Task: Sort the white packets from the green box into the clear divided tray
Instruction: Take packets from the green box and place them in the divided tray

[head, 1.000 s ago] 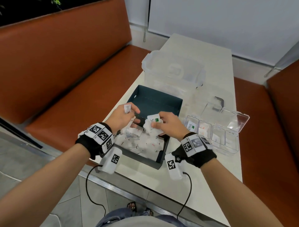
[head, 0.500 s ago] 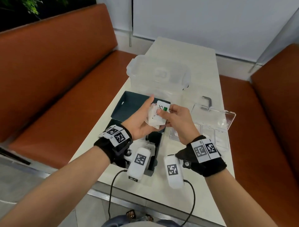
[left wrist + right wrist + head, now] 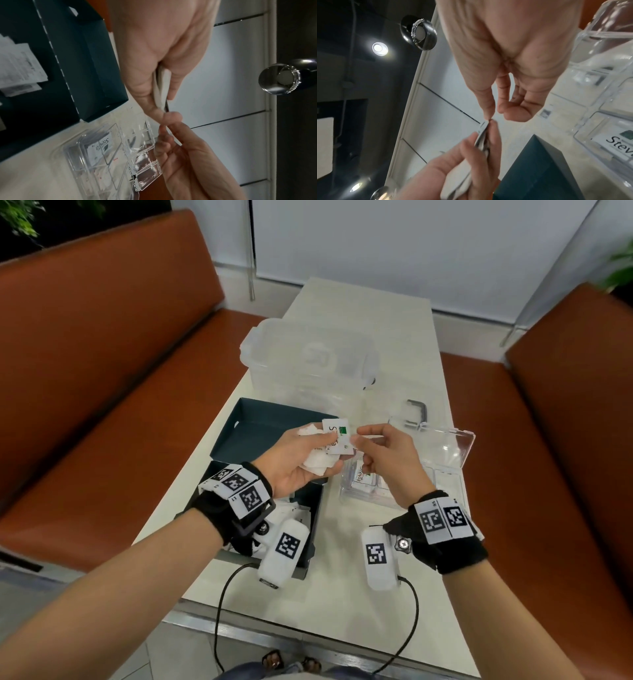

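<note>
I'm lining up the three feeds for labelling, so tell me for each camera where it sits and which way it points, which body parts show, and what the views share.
Head: worn on the head, looking forward and down at the table; shows both forearms, the left hand and the right hand.
Left wrist: looks along the left hand toward the green box and the clear divided tray; the right hand shows too.
Right wrist: looks along the right hand toward the wall; the left hand shows below.
Shared: all three show the packets where the hands meet.
</note>
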A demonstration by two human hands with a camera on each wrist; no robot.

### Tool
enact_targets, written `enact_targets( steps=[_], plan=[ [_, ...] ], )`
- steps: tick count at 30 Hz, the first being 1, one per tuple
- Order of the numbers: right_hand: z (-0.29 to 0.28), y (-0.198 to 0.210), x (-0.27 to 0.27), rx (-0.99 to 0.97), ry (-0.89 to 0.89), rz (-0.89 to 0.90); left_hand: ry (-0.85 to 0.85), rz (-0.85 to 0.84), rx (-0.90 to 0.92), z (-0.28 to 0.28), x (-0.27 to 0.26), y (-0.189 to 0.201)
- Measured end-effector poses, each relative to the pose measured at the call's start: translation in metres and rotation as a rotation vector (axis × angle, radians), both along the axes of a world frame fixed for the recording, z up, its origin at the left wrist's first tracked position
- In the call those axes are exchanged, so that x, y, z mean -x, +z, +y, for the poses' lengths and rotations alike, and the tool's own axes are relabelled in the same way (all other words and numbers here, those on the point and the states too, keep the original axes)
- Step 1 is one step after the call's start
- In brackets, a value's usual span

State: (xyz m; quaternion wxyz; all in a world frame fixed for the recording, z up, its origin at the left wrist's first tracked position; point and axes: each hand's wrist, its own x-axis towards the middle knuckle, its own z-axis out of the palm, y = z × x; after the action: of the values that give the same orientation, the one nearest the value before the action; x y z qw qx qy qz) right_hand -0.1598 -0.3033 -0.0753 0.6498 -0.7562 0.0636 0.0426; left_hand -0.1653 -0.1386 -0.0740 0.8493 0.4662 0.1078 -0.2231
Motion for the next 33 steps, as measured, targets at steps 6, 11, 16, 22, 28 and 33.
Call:
enact_targets(
  steps=[6,11,16,22,28,33],
  plan=[
    [-0.017,0.009,-0.004,-0.087,0.003,0.043,0.067,-0.057,-0.104,-0.012,-0.007,-0.001],
    [-0.024,0.009,-0.003,-0.024,0.085,0.062,0.075,-0.094,-0.108,-0.029,-0.014,-0.001],
    [-0.042,0.013,-0.010,-0.016,0.042,0.075,-0.008,-0.079,-0.128,-0.039,-0.026,0.004],
    [-0.072,0.022,-0.023,0.185,0.130,0.040,-0.072,-0.111,-0.233,-0.053,-0.043,0.007],
    [-0.078,0.021,-0.042,0.412,0.184,-0.155,-0.155,-0.268,-0.435,-0.067,-0.054,0.006],
    [-0.070,-0.006,-0.060,0.354,0.084,-0.052,-0.016,-0.184,-0.456,-0.056,-0.062,-0.001]
  ],
)
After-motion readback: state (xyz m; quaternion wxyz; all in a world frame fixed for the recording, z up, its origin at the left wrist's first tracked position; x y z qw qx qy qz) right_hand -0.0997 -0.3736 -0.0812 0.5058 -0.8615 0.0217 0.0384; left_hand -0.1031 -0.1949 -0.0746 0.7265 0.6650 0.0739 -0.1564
